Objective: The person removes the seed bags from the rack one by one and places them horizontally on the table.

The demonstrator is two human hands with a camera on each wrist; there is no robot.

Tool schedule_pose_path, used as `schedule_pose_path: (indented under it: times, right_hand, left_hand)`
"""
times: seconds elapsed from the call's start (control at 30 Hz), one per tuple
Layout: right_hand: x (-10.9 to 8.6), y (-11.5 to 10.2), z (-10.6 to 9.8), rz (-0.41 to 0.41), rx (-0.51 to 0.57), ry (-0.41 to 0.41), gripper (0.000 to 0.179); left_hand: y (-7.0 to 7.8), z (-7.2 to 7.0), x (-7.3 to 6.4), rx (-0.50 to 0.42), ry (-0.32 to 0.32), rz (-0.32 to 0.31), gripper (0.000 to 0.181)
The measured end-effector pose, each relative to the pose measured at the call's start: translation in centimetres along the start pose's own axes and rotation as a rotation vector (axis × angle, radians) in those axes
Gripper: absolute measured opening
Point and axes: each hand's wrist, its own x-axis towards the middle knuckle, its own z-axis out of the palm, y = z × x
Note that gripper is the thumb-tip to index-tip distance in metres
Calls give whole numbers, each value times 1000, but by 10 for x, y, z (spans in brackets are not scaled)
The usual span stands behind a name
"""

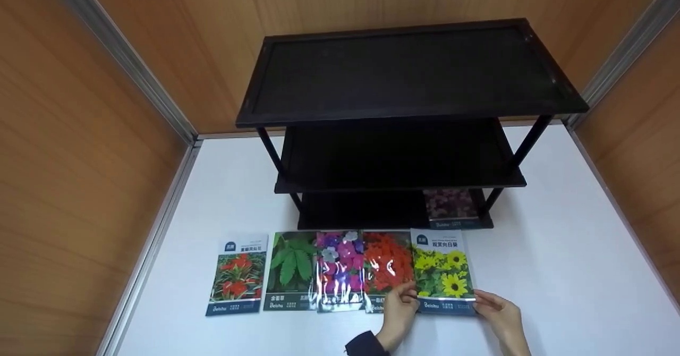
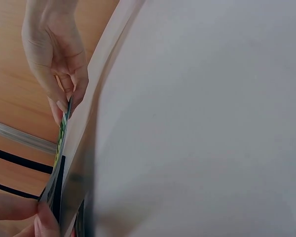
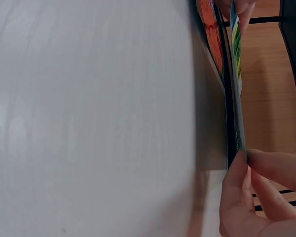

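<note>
Both hands hold a seed packet point(image 1: 443, 271) with yellow sunflowers on its front, at the right end of a row of packets. My left hand point(image 1: 399, 313) pinches its lower left edge, and my right hand point(image 1: 499, 316) pinches the lower right edge. Edge-on in the left wrist view, the packet point(image 2: 60, 140) bends slightly between the right hand point(image 2: 56, 54) and the left fingers point(image 2: 19, 207). In the right wrist view, thumb and finger of the right hand point(image 3: 261, 197) grip the packet's edge point(image 3: 240, 118). Directly left of it lies a red-flower packet point(image 1: 388, 260).
Further left lie a pink-and-purple flower packet point(image 1: 341, 271), a green-leaf packet point(image 1: 289, 271) and another red-flower packet point(image 1: 237, 276). Behind stands a black three-tier shelf point(image 1: 409, 74); a dark pink-flower packet point(image 1: 451, 207) is on its lowest tier. Wooden panels point(image 1: 79, 159) enclose the white table point(image 1: 574, 271).
</note>
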Motion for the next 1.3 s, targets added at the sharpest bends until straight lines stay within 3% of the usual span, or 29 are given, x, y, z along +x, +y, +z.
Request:
schedule_pose_path:
  times: [0.33, 0.6, 1.07, 1.3]
  right_hand:
    - [3, 0, 1, 15, -2, -15, 41]
    - [5, -2, 1, -46, -31, -2, 37]
    - [4, -3, 8, -164, -216, 72, 31]
    - [7, -2, 10, -162, -286, 70, 30]
  left_hand:
    - [-6, -1, 1, 129, 9, 100, 37]
    - [-2, 0, 4, 183, -26, 94, 37]
    - [-6, 5, 5, 316, 3, 198, 37]
    - [-8, 6, 5, 411, 27, 247, 36]
